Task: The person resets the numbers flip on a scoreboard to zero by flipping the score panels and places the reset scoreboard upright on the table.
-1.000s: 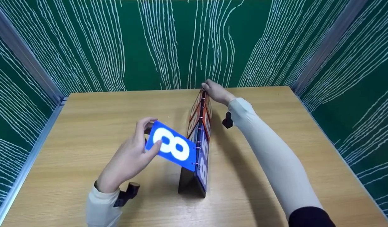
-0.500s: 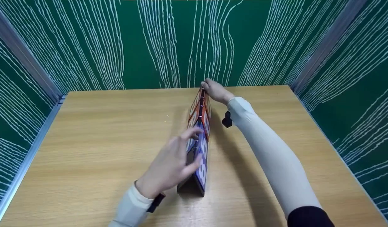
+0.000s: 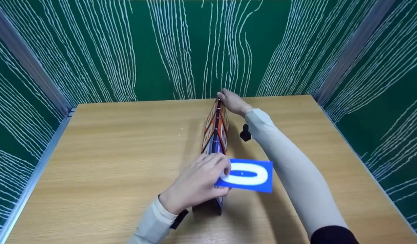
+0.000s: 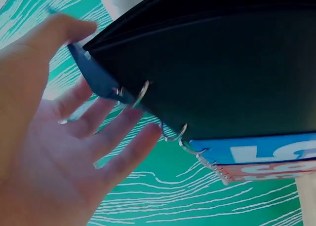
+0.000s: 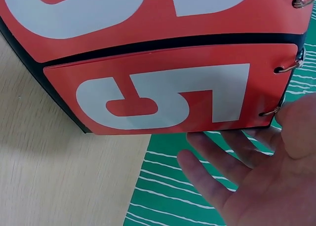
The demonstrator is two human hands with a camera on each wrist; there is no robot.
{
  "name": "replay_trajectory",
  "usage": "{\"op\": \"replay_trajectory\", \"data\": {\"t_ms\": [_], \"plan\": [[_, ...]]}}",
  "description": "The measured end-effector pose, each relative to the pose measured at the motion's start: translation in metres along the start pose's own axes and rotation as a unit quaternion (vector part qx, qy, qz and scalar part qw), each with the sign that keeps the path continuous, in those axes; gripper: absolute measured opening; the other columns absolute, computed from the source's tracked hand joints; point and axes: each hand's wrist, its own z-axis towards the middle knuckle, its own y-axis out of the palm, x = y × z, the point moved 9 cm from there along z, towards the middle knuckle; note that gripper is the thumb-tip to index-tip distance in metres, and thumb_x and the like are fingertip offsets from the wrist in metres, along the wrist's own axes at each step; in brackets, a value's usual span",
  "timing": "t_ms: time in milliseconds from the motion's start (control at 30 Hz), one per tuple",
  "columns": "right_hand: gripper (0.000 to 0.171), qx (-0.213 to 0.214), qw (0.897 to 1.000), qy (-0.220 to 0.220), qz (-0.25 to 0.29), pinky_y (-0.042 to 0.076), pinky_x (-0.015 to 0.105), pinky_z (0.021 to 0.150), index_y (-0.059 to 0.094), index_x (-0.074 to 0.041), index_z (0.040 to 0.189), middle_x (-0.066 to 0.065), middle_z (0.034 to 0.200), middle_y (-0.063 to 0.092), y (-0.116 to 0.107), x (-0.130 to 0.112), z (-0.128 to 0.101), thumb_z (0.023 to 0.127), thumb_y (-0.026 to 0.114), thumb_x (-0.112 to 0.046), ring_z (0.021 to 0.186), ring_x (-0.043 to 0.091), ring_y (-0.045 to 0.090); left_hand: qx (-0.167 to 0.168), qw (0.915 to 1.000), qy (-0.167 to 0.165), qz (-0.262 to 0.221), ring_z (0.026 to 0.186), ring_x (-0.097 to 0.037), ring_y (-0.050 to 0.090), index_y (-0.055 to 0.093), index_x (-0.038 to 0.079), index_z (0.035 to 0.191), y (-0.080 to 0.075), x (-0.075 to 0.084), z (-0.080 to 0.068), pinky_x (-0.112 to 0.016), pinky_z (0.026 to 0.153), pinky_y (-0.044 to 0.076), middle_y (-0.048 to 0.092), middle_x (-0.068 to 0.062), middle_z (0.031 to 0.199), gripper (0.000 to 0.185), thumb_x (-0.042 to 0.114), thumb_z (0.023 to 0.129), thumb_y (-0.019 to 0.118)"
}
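The left hand (image 3: 198,184) is pinching the blue zero card (image 3: 247,175) of the flip scoreboard (image 3: 215,135); the right hand (image 3: 232,101), fingers relaxed, is steadying its far end.

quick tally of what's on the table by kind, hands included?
Tent-shaped flip scoreboard with ring-bound red and blue number cards: 1
Blue number card showing a white 0, lifted out to the side: 1
Hands: 2, the left hand pinching the blue card, the right hand on the scoreboard's far top end
Light wooden table: 1
Total: 5
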Motion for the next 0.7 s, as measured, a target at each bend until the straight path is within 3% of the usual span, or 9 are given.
{"op": "replay_trajectory", "data": {"t_ms": [267,433,700], "plan": [[0.038,-0.002,1.0,-0.002,-0.004,0.044,0.041,0.089,0.047,-0.006,0.123,0.007,0.103,0.048,0.001,-0.001,0.001,0.112,0.028,-0.037,0.103,0.031,0.054,0.002,0.9979,0.032,0.057,0.116,-0.016,0.065,0.062,0.019,0.104,0.009,0.006,-0.002,-0.042,0.107,0.047,0.07,0.004,0.117,0.032,0.039,0.086,0.078],[0.034,0.003,1.0,-0.009,-0.009,0.039,0.035,0.081,0.045,-0.008,0.116,0.006,0.099,0.045,-0.002,-0.004,0.001,0.112,0.028,-0.037,0.093,0.024,0.047,0.008,0.9951,0.053,0.083,0.109,-0.015,0.067,0.065,0.02,0.103,0.011,0.011,-0.001,-0.038,0.107,0.048,0.071,0.006,0.11,0.031,0.041,0.085,0.079],[0.034,-0.003,1.0,0.001,-0.005,0.041,0.037,0.083,0.046,-0.008,0.119,0.006,0.102,0.048,-0.001,-0.002,0.0,0.112,0.028,-0.037,0.097,0.027,0.051,0.017,0.9925,0.071,0.098,0.101,-0.012,0.068,0.067,0.021,0.101,0.014,0.013,-0.003,-0.032,0.108,0.047,0.071,0.009,0.1,0.04,0.055,0.083,0.077]]}}
